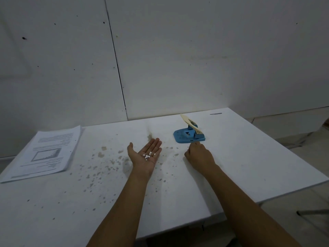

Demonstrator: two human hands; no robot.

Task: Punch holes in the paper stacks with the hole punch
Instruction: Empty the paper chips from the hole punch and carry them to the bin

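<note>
A blue hole punch (189, 135) with a cream lever stands on the white table (249, 157), right of centre, its lever raised. My left hand (145, 156) lies palm up in the middle of the table, fingers spread, with several small white paper dots (147, 155) resting in the palm. My right hand (199, 155) is palm down just in front of the punch, fingers curled and the index finger reaching toward the punch's near edge; whether it pinches anything is hidden. One printed paper stack (46, 152) lies at the table's left side.
The tabletop is stained with brown specks and smudges (106, 163) around its middle. A white panelled wall (160, 59) rises right behind the table. The table's right edge drops to a floor with a metal leg (313, 212) showing.
</note>
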